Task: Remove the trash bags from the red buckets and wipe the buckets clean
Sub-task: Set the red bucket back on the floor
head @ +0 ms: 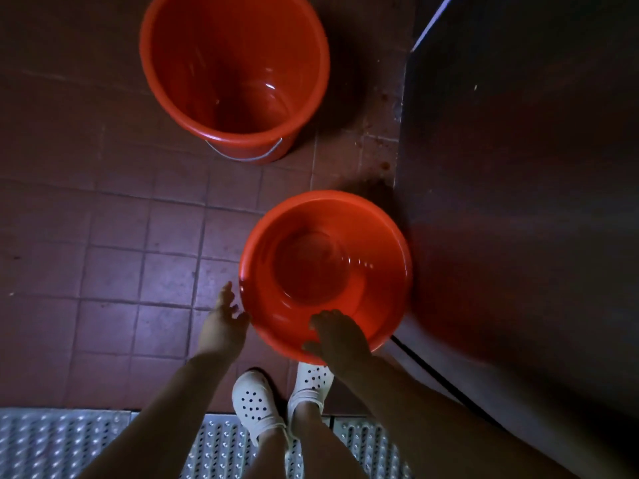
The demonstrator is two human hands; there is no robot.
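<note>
Two red buckets stand on a dark tiled floor, both without a bag inside. The far bucket [235,63] has a metal handle hanging on its near side. The near bucket [325,271] sits against a dark metal cabinet. My right hand [337,335] rests on the near rim of this bucket, fingers reaching over the edge into it. My left hand [223,323] is beside the bucket's left wall with fingers spread, at or just off the rim. No cloth or bag shows in either hand.
A dark metal cabinet [518,202] fills the right side. A perforated metal floor grate [69,444] runs along the bottom. My feet in white clogs [256,402] stand just behind the near bucket. Open tiles lie to the left.
</note>
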